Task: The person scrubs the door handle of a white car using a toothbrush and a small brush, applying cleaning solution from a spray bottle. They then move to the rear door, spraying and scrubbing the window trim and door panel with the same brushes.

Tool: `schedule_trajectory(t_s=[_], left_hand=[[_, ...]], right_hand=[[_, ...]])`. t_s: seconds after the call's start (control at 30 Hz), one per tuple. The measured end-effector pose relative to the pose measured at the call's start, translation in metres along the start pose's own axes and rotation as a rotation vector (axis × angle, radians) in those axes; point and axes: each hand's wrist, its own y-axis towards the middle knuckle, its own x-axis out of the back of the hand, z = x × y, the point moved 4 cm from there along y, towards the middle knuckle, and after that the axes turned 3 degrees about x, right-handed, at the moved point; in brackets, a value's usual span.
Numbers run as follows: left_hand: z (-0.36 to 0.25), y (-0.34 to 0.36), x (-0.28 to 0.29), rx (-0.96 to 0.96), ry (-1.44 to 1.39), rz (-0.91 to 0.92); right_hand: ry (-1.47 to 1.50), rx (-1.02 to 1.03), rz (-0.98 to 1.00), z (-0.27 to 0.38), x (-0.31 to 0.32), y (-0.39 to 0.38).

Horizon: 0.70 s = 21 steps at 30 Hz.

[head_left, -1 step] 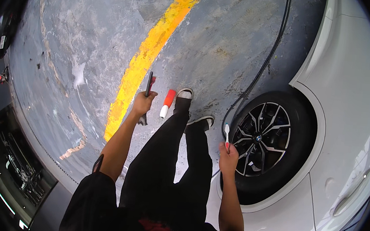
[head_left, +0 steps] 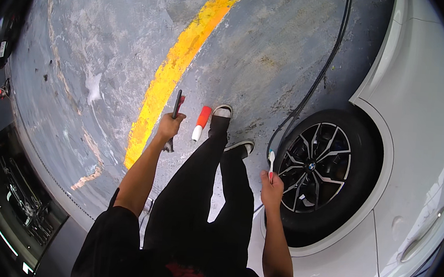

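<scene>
1. Head view, change: against the earlier picture from the same instant, nothing had shifted. Both hands, both tools and the feet lay in the same places relative to the wheel. Work on the wheel had therefore not advanced between the two pictures.
2. Head view, left hand: it was held well left of the wheel, beyond both legs, with the arm reaching forward and nearly straight. The fingers were closed round a dark tool that pointed away from the person; a red part showed beside its shaft. Its working end could not be made out.
3. Head view, right hand: it was just left of the wheel, close to the tyre but not touching it, with the forearm coming up from the lower edge. The fingers were clamped on a small brush, white with red, head uppermost.
4. Head view, surroundings: a red-and-white tube sat left of the wheel, between the left hand and the forward shoe; whether it lay on the floor could not be told. A black hose ran from the wheel's left side away over the wet floor. A yellow line crossed the floor further left. The wheel belonged to a white car.
</scene>
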Motion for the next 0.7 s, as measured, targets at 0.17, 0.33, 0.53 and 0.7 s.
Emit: schedule_trajectory(t_s=[0.17, 0.33, 0.53, 0.7], left_hand=[[0.039, 0.022, -0.064, 0.119, -0.278, 0.112], [-0.003, 0.01, -0.15, -0.376, 0.042, 0.033], [-0.044, -0.028, -0.215, -0.111, -0.262, 0.36], [-0.057, -0.054, -0.225, -0.041, -0.499, 0.523]], right_hand=[[-0.135, 0.096, 0.173, -0.034, -0.062, 0.039], [-0.014, 0.281, 0.119, -0.013, -0.112, 0.102], [0.56, 0.296, -0.014, 0.013, -0.097, 0.139], [0.49, 0.373, 0.13, 0.02, -0.054, 0.132]])
